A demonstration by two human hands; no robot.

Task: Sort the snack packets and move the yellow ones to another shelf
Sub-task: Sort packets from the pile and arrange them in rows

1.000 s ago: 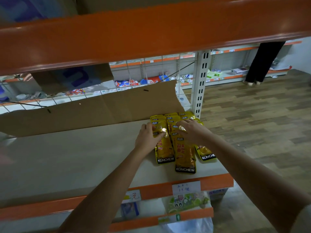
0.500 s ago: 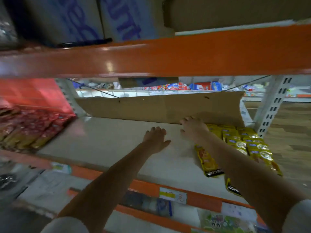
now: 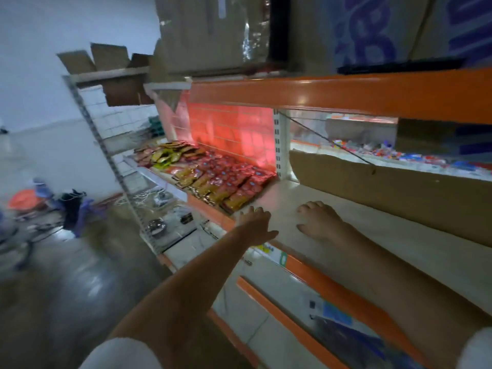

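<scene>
Where red ones end, yellow snack packets [image 3: 202, 183] overlap.

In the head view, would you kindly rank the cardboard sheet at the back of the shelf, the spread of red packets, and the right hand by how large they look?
Largest to smallest:
1. cardboard sheet
2. red packets
3. right hand
The hand is nearest the camera, so it looks bigger than it really is.

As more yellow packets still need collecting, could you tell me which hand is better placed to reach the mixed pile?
Left, probably. The left hand stretches open toward the mixed pile, nearly at its closest packets; the right hand rests on the shelf, farther away.
</scene>
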